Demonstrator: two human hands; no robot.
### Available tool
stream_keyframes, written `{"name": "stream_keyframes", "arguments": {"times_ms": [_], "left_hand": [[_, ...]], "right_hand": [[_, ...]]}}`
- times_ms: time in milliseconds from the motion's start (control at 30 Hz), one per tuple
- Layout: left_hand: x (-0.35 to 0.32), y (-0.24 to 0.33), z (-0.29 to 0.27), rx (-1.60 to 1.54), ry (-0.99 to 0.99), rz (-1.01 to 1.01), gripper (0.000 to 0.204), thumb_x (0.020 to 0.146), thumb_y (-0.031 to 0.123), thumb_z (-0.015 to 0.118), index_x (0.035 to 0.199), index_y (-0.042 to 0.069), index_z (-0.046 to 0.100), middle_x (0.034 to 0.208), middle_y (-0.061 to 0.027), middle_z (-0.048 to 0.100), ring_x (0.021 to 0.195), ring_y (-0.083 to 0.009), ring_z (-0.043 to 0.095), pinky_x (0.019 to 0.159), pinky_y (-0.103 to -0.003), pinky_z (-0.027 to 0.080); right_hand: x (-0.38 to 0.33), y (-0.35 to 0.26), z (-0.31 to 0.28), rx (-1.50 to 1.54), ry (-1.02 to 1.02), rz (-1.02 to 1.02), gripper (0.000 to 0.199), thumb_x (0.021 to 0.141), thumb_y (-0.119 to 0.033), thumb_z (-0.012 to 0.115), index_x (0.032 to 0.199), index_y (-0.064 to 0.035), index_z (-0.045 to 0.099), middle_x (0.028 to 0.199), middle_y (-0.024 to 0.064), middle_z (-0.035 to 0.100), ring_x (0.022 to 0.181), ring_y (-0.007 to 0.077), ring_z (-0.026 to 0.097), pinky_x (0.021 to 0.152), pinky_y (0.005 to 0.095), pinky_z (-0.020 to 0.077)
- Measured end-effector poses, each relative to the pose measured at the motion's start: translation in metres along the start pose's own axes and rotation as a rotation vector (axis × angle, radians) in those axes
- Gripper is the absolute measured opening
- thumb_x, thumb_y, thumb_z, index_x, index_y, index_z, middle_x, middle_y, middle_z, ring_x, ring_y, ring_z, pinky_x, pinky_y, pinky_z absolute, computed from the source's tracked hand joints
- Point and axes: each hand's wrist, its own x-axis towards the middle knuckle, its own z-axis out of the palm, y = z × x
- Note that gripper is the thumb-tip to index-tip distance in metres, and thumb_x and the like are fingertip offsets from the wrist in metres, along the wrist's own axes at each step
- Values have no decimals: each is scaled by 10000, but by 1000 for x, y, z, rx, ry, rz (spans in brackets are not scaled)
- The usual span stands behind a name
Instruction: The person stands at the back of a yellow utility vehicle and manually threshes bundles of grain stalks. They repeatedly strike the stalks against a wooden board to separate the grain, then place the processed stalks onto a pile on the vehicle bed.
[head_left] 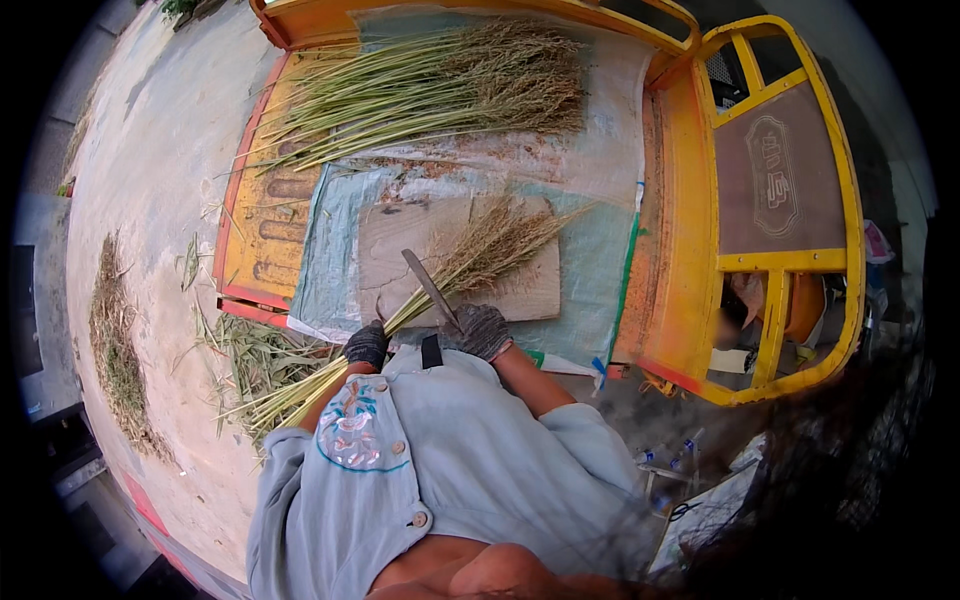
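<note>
My left hand (367,344), in a dark knit glove, is closed round the stalks of a bundle of grain stalks (482,258). The bundle slants up to the right, with its brown, bushy seed heads lying over a wooden board (385,238). Its pale cut ends pass beneath my left forearm. My right hand (483,331), also gloved, grips a long, narrow metal blade (430,285) at its lower end. The blade tilts up to the left and crosses over the stalks. Both hands are at the board's near edge, close to my body.
Beyond the board, a large pile of green stalks (420,85) lies on plastic sheeting (330,270) over a yellow cart bed (265,235). A yellow metal frame (850,210) rises at right. Stripped leaves (265,360) and a dried plant heap (118,350) lie on the ground at left.
</note>
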Motion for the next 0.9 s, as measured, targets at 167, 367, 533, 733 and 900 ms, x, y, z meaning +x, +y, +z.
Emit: {"name": "stream_keyframes", "arguments": {"times_ms": [167,367,533,733,900], "left_hand": [[-8,-11,1,93,-84,-45,248,815,256,556,982,80,506,858,-183,636,828,-363,618,721,-475,479],[-16,-10,-17,161,-54,-53,177,863,174,426,959,80,542,878,-191,646,829,-350,636,709,-467,492],[-19,-5,-26,197,-37,-69,166,857,162,435,947,68,537,863,-189,645,827,-353,635,701,-467,493],[-15,-3,-30,194,-38,-60,166,850,170,444,925,62,545,858,-191,640,841,-355,629,699,-471,490],[-28,4,-31,169,-26,-81,167,843,180,449,925,80,555,874,-192,638,846,-362,624,716,-475,483]], "right_hand": [[12,61,42,17,-262,351,407,852,-430,471,942,-76,652,935,171,647,895,343,621,765,465,479],[-5,204,-44,-194,-110,759,400,875,-377,420,975,-58,640,974,175,635,893,345,615,783,453,480],[-14,158,-71,-208,95,549,410,875,-388,437,835,-42,652,803,200,631,754,362,617,696,470,478],[9,49,33,-183,-352,19,370,865,-394,440,963,-103,646,992,142,637,932,313,609,794,447,457],[4,153,5,-102,-253,492,437,877,-411,414,1014,-59,633,1024,176,627,966,333,595,834,440,457]]}}
